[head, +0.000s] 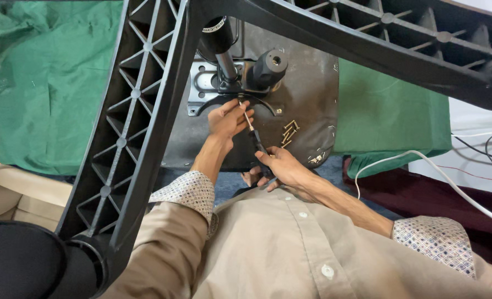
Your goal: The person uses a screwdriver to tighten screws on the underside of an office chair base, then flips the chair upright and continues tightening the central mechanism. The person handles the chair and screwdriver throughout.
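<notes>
An upturned office chair lies before me, its black seat underside (307, 94) facing up on a green cloth (52, 83). My right hand (282, 169) grips the black handle of a screwdriver (251, 130). My left hand (228, 119) pinches the metal shaft near its tip, which rests at the metal mounting plate (202, 91) under the gas cylinder (224, 55). Several brass-coloured screws (289, 133) lie loose on the seat underside, just right of the screwdriver.
Black ribbed legs of the chair base (135, 111) cross overhead at left and along the top right. A caster wheel (19, 260) sits at the lower left. A white cable (439, 174) and dark wires run at the right beside a maroon cloth (423, 194).
</notes>
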